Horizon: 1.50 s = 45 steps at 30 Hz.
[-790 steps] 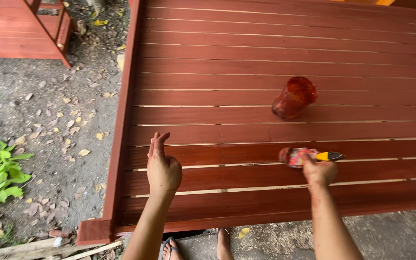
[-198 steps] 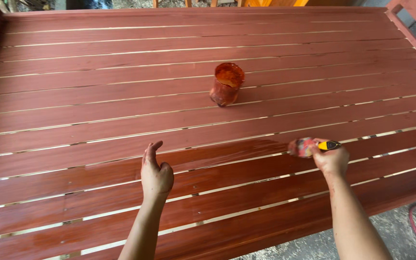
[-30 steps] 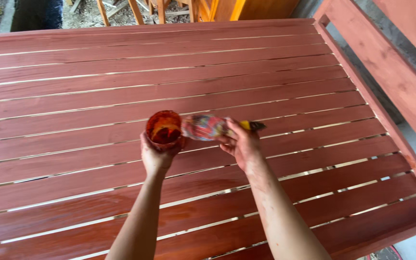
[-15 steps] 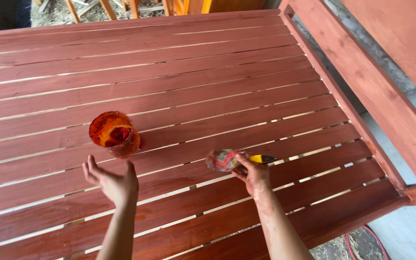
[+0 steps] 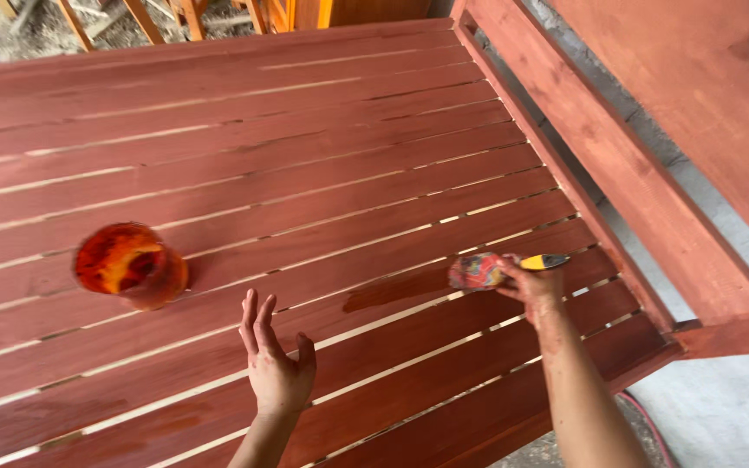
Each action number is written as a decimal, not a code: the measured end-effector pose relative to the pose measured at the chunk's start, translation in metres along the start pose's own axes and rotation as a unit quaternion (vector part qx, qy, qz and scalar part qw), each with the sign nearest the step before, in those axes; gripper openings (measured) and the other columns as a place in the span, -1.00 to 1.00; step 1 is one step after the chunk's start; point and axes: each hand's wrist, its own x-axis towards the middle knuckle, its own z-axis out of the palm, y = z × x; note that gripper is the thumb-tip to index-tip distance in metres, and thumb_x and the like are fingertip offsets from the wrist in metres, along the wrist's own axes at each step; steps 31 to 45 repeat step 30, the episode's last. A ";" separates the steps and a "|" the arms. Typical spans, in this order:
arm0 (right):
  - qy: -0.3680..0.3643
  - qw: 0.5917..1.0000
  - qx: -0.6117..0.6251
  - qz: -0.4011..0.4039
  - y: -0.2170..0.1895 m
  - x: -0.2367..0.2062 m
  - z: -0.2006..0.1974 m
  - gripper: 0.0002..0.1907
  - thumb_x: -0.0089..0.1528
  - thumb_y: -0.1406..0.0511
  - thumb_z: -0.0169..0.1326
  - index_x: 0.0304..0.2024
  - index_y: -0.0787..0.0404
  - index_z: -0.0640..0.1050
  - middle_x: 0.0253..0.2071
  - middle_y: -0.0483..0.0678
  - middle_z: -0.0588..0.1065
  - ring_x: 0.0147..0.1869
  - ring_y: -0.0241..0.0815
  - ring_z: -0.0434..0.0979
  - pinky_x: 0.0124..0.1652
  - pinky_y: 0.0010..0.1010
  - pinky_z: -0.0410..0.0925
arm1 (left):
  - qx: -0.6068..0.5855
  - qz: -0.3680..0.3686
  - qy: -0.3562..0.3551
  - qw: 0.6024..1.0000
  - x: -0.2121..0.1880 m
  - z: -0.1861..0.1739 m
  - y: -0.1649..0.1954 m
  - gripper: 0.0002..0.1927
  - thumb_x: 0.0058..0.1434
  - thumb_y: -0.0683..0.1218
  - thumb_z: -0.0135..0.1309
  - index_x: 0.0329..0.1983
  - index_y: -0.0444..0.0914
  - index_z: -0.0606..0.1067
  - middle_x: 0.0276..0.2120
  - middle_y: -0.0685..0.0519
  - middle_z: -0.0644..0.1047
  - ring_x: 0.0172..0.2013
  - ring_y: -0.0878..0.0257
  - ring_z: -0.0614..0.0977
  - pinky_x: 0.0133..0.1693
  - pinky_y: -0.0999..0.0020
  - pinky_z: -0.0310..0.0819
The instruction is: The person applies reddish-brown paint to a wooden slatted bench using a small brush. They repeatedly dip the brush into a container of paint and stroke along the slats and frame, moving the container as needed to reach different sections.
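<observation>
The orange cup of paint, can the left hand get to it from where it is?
Probably yes. The left hand is open and empty, and the orange cup stands on the red slats just up and left of it, with nothing between them.

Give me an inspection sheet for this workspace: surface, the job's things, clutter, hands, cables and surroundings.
Surface: slatted wooden platform coated red-brown, with a darker wet streak on one slat.
Job's things: paintbrush with stained bristles and a yellow handle; orange-stained cup standing on the slats.
Clutter: nothing seen on the platform.
Hands: right hand grips the paintbrush, bristles at the wet streak; left hand is open and empty, fingers spread above the slats, apart from the cup.
Cables: a reddish hose or cord on the ground by the lower corner; which it is cannot be told.
Surroundings: red-stained side rail, grey ground, wooden legs beyond the far edge.
</observation>
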 end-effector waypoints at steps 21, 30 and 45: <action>0.033 0.696 -0.582 -0.419 0.012 0.058 -0.096 -0.06 -0.12 0.40 0.40 0.32 -0.03 0.41 0.11 0.03 0.57 -0.05 -0.03 0.66 -0.07 -0.27 0.55 | -0.035 -0.015 -0.059 0.997 -0.005 0.163 0.089 -0.25 0.03 -0.25 0.10 0.34 -0.17 0.23 0.46 -0.12 0.17 0.45 -0.19 0.19 0.09 0.03 0.52; 0.071 0.700 -0.662 -0.259 -0.008 0.083 -0.106 -0.15 -0.08 0.33 0.42 0.27 -0.03 0.43 0.16 -0.03 0.54 0.06 0.01 0.65 0.05 -0.23 0.51 | -0.023 -0.037 -0.076 0.996 0.001 0.168 0.097 -0.25 0.03 -0.24 0.11 0.34 -0.11 0.23 0.48 -0.06 0.14 0.47 -0.14 0.17 0.02 0.05 0.59; 0.071 0.700 -0.662 -0.259 -0.008 0.083 -0.106 -0.15 -0.08 0.33 0.42 0.27 -0.03 0.43 0.16 -0.03 0.54 0.06 0.01 0.65 0.05 -0.23 0.51 | -0.023 -0.037 -0.076 0.996 0.001 0.168 0.097 -0.25 0.03 -0.24 0.11 0.34 -0.11 0.23 0.48 -0.06 0.14 0.47 -0.14 0.17 0.02 0.05 0.59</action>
